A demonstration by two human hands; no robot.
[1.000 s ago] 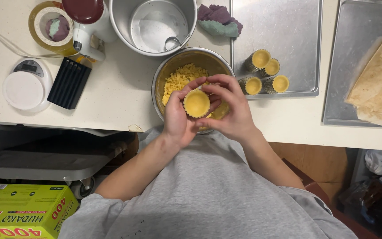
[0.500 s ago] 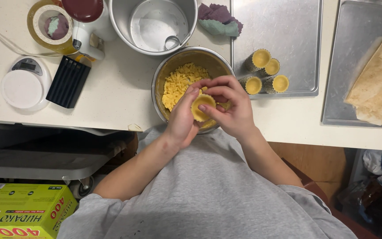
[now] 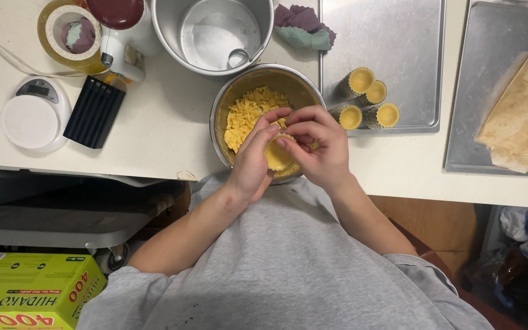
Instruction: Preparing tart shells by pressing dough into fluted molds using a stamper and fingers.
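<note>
Tart shell (image 3: 277,156), round, open face up toward the camera, no clear long axis. Clamped between left hand (image 3: 253,164) and right hand (image 3: 320,146), hands together, over the crumb-filled metal bowl (image 3: 230,101) on the worktop (image 3: 154,131).

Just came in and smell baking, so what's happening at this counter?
A person holds a small yellow tart shell in both hands, the left hand cupping it and the right hand pressing its rim, over a metal bowl of yellow crumbly dough. Four lined tart moulds already sit on a baking tray beside it.
</note>
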